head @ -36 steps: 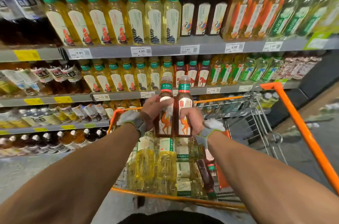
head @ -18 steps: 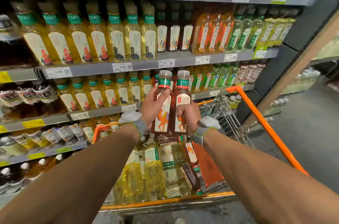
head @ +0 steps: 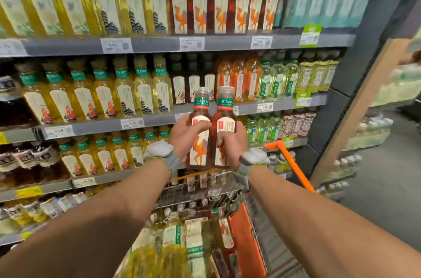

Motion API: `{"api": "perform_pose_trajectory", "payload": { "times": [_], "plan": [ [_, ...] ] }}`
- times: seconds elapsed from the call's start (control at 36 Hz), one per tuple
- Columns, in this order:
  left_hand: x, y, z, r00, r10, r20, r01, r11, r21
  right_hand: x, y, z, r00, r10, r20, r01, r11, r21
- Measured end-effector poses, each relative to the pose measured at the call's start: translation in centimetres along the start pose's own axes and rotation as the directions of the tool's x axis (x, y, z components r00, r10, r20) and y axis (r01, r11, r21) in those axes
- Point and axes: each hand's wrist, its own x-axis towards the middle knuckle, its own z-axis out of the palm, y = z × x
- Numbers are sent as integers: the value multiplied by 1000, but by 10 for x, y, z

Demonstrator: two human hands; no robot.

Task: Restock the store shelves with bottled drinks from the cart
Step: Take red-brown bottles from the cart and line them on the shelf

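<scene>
**Bottles held below their matching row**

Head view. Pair of brown drink bottles, upright with caps up, side by side and touching. The left hand [head: 185, 139] is wrapped round the left bottle [head: 201, 104], thumb across its label. The right hand [head: 233, 144] is wrapped round the right bottle [head: 226, 124] lower on the body. Both wrists carry grey bands.

Landmark: the camel row [head: 219, 4], brown bottles with an orange camel on a cream label, standing on the top shelf [head: 159, 45].

- The held pair sits straight below the camel row, in front of the next shelf down.
- The held labels show the same orange camel, so my judgement is that this row is the target.
- Long axes of the pair run parallel to the bottles in the row. A lift up and forward should do, with no turning needed.
- The hands are about level. The left is a touch higher, so marginally nearer the row.
- The cart [head: 290, 160], orange-framed, is far below the row, under the forearms. It holds more yellow and brown bottles.

Writing:
- The green neck bands on the held pair read 东方树叶.
- The same band shows on the yellow bottles [head: 141, 93] below and left of the row.
- A price tag [head: 132, 123] below and left of the row reads 4.89.
- The tags directly under the row are too blurred to read.

Risk, as a judgement: the row looks full at the front, so a gap may need finding.
</scene>
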Motion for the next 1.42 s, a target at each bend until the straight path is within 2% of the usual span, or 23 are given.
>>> {"api": "perform_pose_trajectory", "payload": {
  "times": [0.14, 0.33, 0.44, 0.61, 0.75, 0.97, 1.08, 1.17, 1.42],
  "plan": [
    [6, 26, 35, 993, 102, 61, -102, 995, -9, 29, -17, -32, 1000, -18, -16, 19, 999, 46],
    [22, 75, 113, 978, 199, -59, -202, 979, -40, 76, -69, -99, 988, -148, 53, 146, 988, 44],
    [35, 94, 139, 960, 263, -100, -264, 965, 8, 96, -89, -119, 973, -215, 81, 210, 975, 73],
    [55, 121, 148, 944, 312, -111, -308, 950, 51, 116, -114, -121, 964, -264, 24, 261, 963, 71],
    [73, 138, 148, 949, 312, -51, -309, 949, 66, 126, -125, -119, 946, -318, -68, 319, 948, 1],
    [117, 167, 160, 949, 315, 26, -314, 949, -44, 161, -154, -123, 887, -430, -171, 415, 902, -115],
    [128, 184, 166, 924, 380, 41, -375, 923, -90, 174, -170, -124, 866, -460, -195, 435, 886, -160],
    [135, 197, 169, 899, 436, 33, -434, 899, -57, 182, -183, -124, 853, -477, -211, 455, 879, -146],
    [160, 237, 184, 875, 484, 0, -484, 875, 23, 224, -212, -128, 844, -500, -197, 495, 866, -76]
  ]
}}
